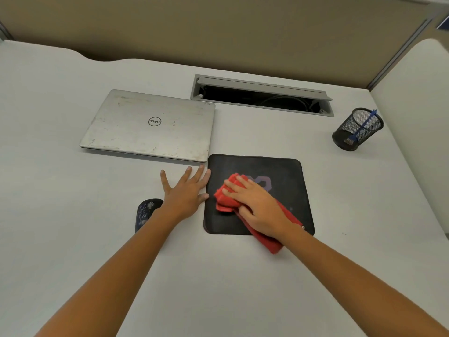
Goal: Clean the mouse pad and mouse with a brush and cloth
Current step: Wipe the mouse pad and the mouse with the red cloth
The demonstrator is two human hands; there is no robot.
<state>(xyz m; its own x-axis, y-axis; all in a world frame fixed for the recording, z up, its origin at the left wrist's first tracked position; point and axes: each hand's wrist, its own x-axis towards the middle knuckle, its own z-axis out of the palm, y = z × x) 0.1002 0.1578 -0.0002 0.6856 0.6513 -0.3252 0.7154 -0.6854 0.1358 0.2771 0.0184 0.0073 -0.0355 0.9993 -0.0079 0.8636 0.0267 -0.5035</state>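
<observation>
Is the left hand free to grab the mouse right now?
Probably yes. The left hand lies flat and empty on the desk, and the mouse sits just beside its wrist with nothing between them.

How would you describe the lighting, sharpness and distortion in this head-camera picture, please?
Head view: soft, even light with faint shadows under the left hand and laptop; no strong glare; wide-angle bending of the desk edges; the right hand and red cloth slightly soft.
</observation>
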